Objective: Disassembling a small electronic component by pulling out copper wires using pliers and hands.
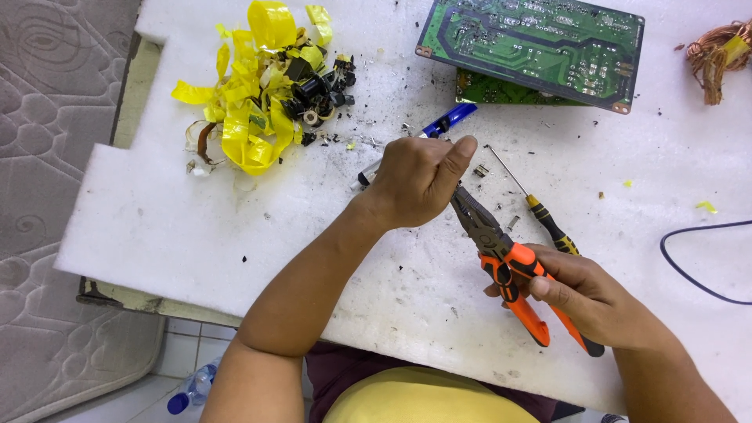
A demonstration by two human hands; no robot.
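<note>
Gripping orange-handled pliers [501, 251], the right hand [595, 298] angles their long axis far-left, nose meeting the clenched left hand [415, 184], whose contents stay hidden.

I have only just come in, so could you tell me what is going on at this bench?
A person sits at a white foam-covered table. Their right hand grips orange-handled pliers, whose nose reaches up to the left hand, closed around something too small to make out. A screwdriver lies beside the pliers. Farther back are a pile of yellow tape scraps and dark components, two green circuit boards, a blue pen-like tool and a bundle of copper wire.
</note>
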